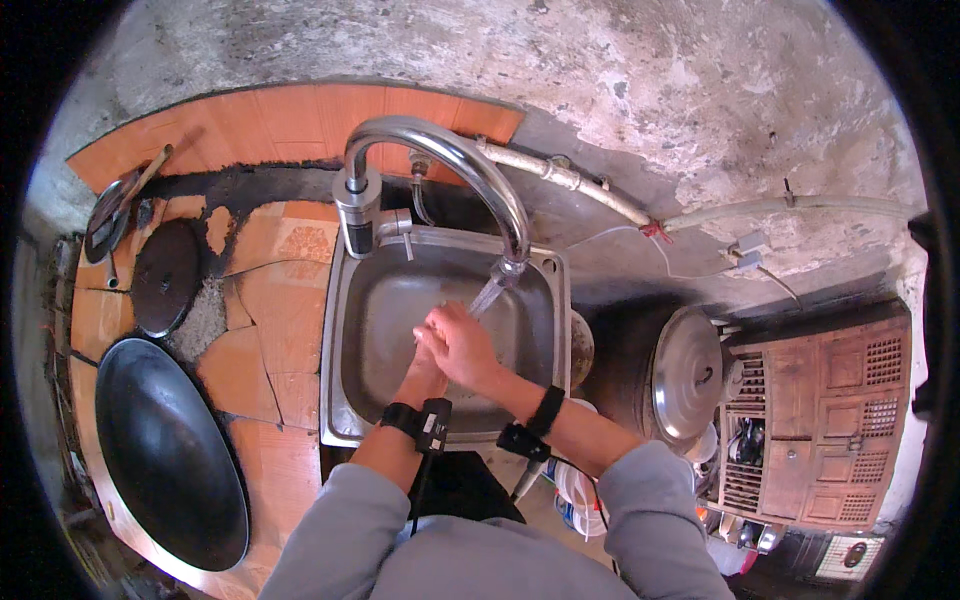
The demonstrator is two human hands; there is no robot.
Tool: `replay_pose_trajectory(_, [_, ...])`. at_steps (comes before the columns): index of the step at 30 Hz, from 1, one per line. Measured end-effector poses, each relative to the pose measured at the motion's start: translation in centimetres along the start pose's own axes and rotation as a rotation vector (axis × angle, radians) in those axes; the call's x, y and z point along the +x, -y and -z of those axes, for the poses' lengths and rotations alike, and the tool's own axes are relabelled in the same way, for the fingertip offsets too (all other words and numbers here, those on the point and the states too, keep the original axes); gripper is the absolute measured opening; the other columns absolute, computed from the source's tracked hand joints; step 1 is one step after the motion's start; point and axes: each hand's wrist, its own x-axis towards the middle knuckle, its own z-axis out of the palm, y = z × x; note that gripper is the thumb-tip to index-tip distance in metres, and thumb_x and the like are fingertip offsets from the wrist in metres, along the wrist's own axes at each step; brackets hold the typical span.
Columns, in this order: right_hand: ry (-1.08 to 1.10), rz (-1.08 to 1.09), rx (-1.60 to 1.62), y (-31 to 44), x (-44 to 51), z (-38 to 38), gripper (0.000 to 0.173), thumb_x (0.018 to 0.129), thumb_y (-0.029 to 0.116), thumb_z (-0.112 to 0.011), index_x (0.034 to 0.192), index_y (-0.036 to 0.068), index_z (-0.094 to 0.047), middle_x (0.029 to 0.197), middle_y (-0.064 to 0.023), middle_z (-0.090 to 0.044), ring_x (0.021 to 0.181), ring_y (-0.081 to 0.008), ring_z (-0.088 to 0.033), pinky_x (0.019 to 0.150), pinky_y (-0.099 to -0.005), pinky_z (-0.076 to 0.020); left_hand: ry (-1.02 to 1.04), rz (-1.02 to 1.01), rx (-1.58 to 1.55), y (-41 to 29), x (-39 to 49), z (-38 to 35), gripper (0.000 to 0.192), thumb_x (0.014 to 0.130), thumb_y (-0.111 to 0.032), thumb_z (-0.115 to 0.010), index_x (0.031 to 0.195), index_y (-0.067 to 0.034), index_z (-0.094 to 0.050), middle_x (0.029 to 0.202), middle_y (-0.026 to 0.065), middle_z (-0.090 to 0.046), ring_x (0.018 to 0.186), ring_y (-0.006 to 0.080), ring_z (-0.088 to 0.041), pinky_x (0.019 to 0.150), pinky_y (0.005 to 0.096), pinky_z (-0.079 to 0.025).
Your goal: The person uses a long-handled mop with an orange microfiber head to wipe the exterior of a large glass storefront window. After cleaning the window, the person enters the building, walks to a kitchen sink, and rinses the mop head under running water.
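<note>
Both of my hands are over a stainless steel sink (pixel 556 330), close together and touching. My right hand (pixel 461 343) lies over my left hand (pixel 429 352) and its wrist, hiding most of that hand's fingers. A stream of water (pixel 487 295) runs from the spout of a chrome faucet (pixel 499 191) and falls just beside my right hand. The faucet's lever (pixel 409 246) is at the sink's back left. Each wrist bears a black strap with a small device. Whether anything lies between my palms is hidden.
A large black wok (pixel 169 450) is set into the tiled counter (pixel 285 337) on the left, with a dark round lid (pixel 166 277) behind it. To the right stand a big pot with a metal lid (pixel 688 373) and a wooden cabinet (pixel 825 420). Pipes run along the wall.
</note>
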Motion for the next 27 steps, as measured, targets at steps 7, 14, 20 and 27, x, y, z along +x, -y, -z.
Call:
replay_pose_trajectory(7, [0.105,-0.585,0.223,-6.8,-1.9,2.7,0.037,0.087,0.040,-0.065,0.102,0.007,-0.066,0.083,-0.0114,-0.068,0.076,-0.0250,-0.064,0.070,-0.0363,-0.0491,-0.186,0.438,-0.557,-1.9,0.1,-2.7,0.043,0.101,-0.038,-0.032,0.128,-0.011,-0.050,0.128,0.0102,-0.055,0.118,0.0286,-0.052,0.101,0.0476,-0.042])
replay_pose_trajectory(14, [0.257,-0.494,0.231,-8.6,-0.1,7.7,0.040,0.078,0.031,-0.078,0.104,0.001,-0.068,0.094,-0.0065,-0.068,0.077,-0.0132,-0.063,0.072,-0.0274,-0.0503,-0.291,0.562,-0.307,-3.9,0.8,-3.2,0.041,0.097,-0.047,-0.046,0.124,-0.016,-0.052,0.127,0.0072,-0.055,0.111,0.0286,-0.054,0.094,0.0492,-0.044])
replay_pose_trajectory(20, [0.084,-0.917,0.531,-6.6,-4.8,9.0,0.045,0.079,0.038,-0.076,0.104,0.000,-0.068,0.085,-0.0072,-0.069,0.065,-0.0168,-0.064,0.057,-0.0302,-0.0517,-0.291,0.381,0.143,-0.7,3.3,-3.6,0.034,0.094,-0.043,-0.053,0.115,-0.016,-0.060,0.108,0.0045,-0.062,0.093,0.0230,-0.057,0.080,0.0459,-0.048])
replay_pose_trajectory(27, [0.001,-1.084,0.931,-5.4,-3.8,11.5,0.041,0.088,0.026,-0.071,0.116,-0.002,-0.061,0.100,-0.0093,-0.069,0.084,-0.0189,-0.068,0.069,-0.0323,-0.0560,-0.073,0.370,-0.112,-1.5,5.7,-3.6,0.033,0.091,-0.025,-0.062,0.119,-0.007,-0.060,0.105,0.0065,-0.065,0.097,0.0215,-0.060,0.084,0.0380,-0.050])
